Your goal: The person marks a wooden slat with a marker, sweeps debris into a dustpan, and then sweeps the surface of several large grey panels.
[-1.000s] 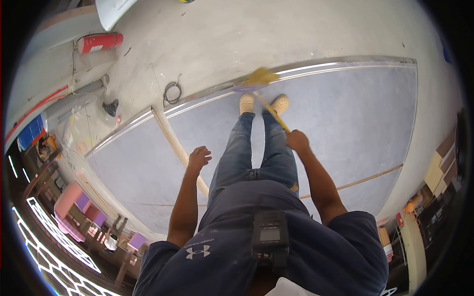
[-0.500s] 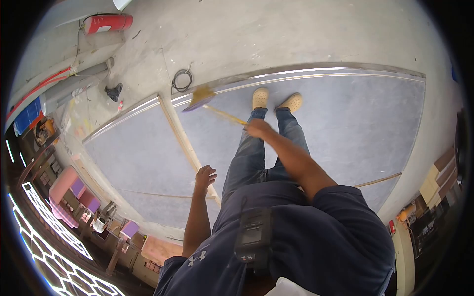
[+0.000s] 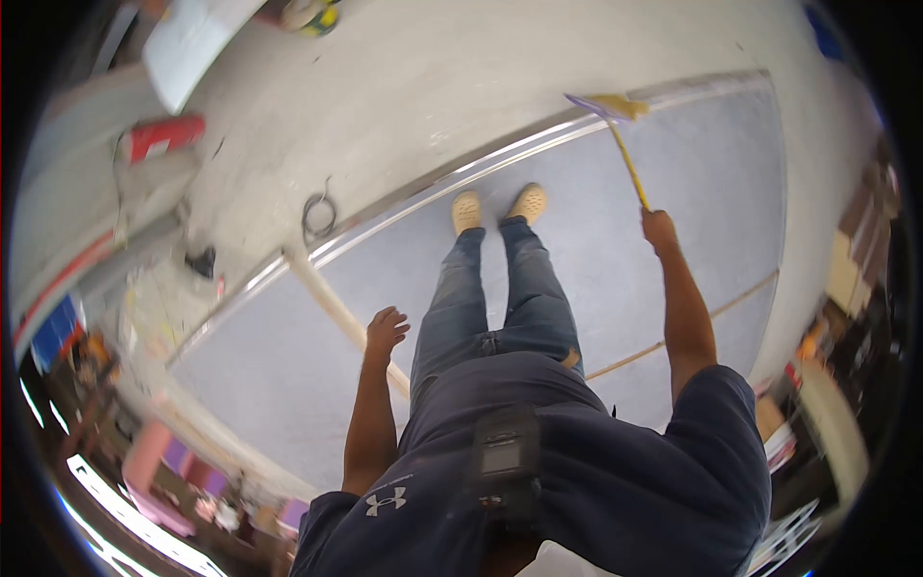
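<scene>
My right hand (image 3: 659, 231) is wrapped round the yellow handle of a broom (image 3: 630, 165), out to the right of my legs. The broom's purple head and yellowish bristles lie over the far edge strip of a grey-blue floor panel (image 3: 692, 202), bristles pointing right. On the other side, my left hand (image 3: 386, 329) hangs beside my left thigh with its fingers apart, holding nothing. Below it runs a pale wooden strip (image 3: 332, 303) that divides the panel.
I stand on the panel in cream clogs (image 3: 527, 202). A coil of dark cable (image 3: 319, 215) lies past its edge. Further left are a red fire extinguisher (image 3: 166, 137) and a crumpled black item (image 3: 201, 262). Brown boxes (image 3: 854, 252) stand at the right.
My right hand has swung the broom from the left, across in front of my feet, to the right. My left hand stays at about the same place, and the view has turned.
</scene>
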The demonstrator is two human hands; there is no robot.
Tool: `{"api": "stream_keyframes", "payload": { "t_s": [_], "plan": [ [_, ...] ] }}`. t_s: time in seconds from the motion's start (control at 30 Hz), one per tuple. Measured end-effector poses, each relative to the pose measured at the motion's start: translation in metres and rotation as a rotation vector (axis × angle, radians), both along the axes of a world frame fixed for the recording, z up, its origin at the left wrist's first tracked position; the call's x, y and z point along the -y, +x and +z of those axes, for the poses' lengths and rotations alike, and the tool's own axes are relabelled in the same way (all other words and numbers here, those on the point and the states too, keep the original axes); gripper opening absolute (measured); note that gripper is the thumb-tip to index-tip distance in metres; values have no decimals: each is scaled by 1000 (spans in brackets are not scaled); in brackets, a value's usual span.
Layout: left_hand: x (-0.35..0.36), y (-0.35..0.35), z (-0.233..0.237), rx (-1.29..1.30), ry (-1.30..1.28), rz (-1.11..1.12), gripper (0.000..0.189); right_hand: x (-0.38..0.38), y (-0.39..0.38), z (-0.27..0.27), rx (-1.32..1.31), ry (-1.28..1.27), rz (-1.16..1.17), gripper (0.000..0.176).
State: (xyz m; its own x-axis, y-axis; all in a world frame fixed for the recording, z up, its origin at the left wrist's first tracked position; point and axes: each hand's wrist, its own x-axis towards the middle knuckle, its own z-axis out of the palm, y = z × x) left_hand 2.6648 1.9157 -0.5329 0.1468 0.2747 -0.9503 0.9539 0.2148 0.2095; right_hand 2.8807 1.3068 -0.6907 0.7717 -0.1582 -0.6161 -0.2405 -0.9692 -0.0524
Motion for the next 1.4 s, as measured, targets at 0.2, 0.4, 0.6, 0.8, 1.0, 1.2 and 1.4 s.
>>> {"api": "stream_keyframes", "payload": {
  "t_s": [0.2,0.4,0.6,0.8,1.0,1.2,1.4],
  "plan": [
    [-12,40,-8,-27,-26,-241,45,-104,-72,84,-59,191,63,37],
    [14,95,25,7,72,-389,43,-108,-81,43,-219,293,-83,38],
    [74,119,26,-32,118,-579,40,102,-31,41,-11,53,-550,32],
    [192,153,24,-67,26,-835,46,180,-109,71,273,306,-720,31],
    [332,228,21,15,-11,-1239,44,74,-339,113,525,805,-1663,26],
    [458,279,34,141,-12,-1589,45,-57,-526,155,648,651,-2204,49],
    [543,278,42,114,-67,-1806,40,-118,-683,18,-203,144,-1266,18]
  ]
}}
